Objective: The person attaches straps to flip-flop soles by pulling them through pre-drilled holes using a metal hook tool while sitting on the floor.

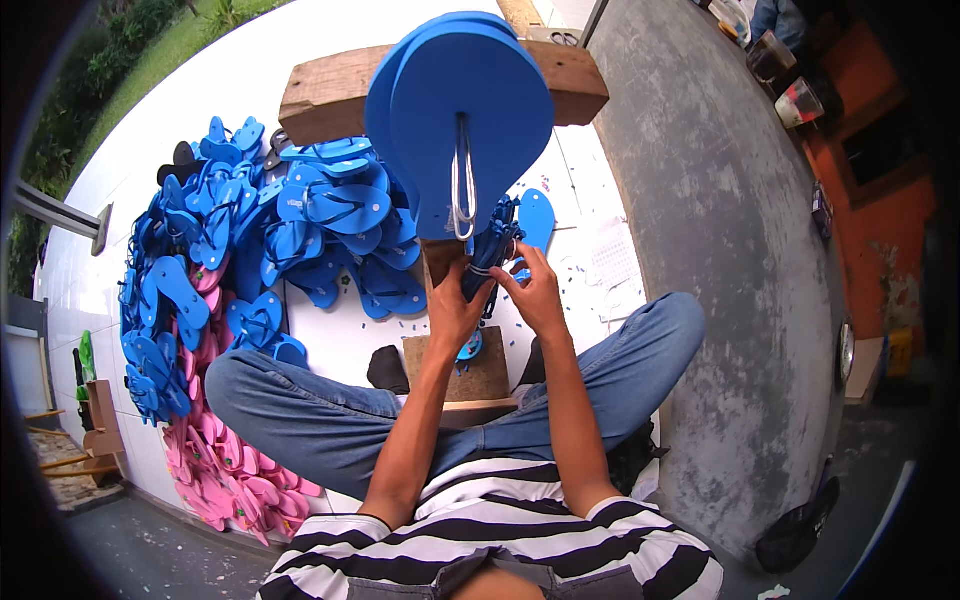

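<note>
A bundle of dark blue flip-flop straps [492, 247], with a thin pale tie around it, is between my two hands. My left hand [460, 303] is closed around the bundle's lower left side. On its right, my right hand [533, 293] has its fingertips bent onto the bundle at the tie; exactly what they pinch is partly hidden. Just above stand blue foam soles [470, 85], stacked upright against a wooden stand [330, 95]. A long metal hook [463, 185] hangs down the front sole's face.
Blue flip-flops [335, 200] lie heaped at the left, with pink flip-flops [235, 470] below them. A loose blue sole [537, 218] lies right of the bundle. A wooden block [470, 372] sits between my legs. Small blue scraps dot the white tiles; a grey ledge [720, 250] runs along the right.
</note>
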Motion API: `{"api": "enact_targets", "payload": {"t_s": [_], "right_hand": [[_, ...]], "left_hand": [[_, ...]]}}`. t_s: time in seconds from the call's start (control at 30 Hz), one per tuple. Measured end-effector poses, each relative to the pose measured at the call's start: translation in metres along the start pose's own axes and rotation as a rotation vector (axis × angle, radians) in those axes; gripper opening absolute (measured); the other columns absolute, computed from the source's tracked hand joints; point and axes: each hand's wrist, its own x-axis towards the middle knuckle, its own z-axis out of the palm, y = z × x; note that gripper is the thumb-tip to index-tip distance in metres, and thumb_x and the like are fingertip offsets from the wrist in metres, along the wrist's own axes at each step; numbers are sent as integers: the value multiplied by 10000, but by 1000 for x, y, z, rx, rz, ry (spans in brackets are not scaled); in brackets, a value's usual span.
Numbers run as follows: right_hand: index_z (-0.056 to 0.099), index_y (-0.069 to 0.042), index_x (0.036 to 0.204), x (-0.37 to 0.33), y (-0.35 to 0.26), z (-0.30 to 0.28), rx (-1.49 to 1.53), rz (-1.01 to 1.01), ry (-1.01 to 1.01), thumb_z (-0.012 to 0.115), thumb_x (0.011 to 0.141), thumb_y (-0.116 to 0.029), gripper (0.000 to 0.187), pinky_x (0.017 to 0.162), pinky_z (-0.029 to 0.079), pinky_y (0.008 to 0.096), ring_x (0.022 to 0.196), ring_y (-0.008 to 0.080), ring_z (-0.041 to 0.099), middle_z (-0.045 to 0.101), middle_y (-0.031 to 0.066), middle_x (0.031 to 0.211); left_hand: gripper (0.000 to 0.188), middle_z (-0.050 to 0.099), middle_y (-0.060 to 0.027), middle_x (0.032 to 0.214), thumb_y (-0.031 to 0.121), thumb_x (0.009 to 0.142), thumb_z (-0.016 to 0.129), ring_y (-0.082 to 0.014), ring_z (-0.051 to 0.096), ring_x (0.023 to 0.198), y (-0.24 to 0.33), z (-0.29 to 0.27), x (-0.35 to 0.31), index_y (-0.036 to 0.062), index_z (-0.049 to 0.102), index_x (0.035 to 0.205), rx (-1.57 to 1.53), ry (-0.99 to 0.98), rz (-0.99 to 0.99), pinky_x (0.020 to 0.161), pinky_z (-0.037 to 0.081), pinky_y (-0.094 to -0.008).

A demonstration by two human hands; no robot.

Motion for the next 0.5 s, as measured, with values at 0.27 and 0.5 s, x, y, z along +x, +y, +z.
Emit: {"api": "enact_targets", "payload": {"t_s": [0.27, 0.5], "right_hand": [[718, -12, 958, -12, -8, -15, 44, 200, 24, 694, 883, -160, 167, 624, 516, 297, 747, 166, 686, 711, 120, 864], [724, -91, 863, -25, -63, -61, -560, 113, -96, 684, 837, -224, 142, 709, 531, 414, 787, 314, 693, 714, 120, 825]], "left_hand": [[462, 699, -201, 971, 220, 831, 728, -378, 687, 870, -10, 5, -1, 32, 567, 1221, -26, 60, 82, 730, 526, -427], [442, 689, -213, 997, 248, 858, 705, -402, 668, 893, 7, 0, -15, 43, 569, 1225, 74, 31, 142, 747, 515, -451]]}}
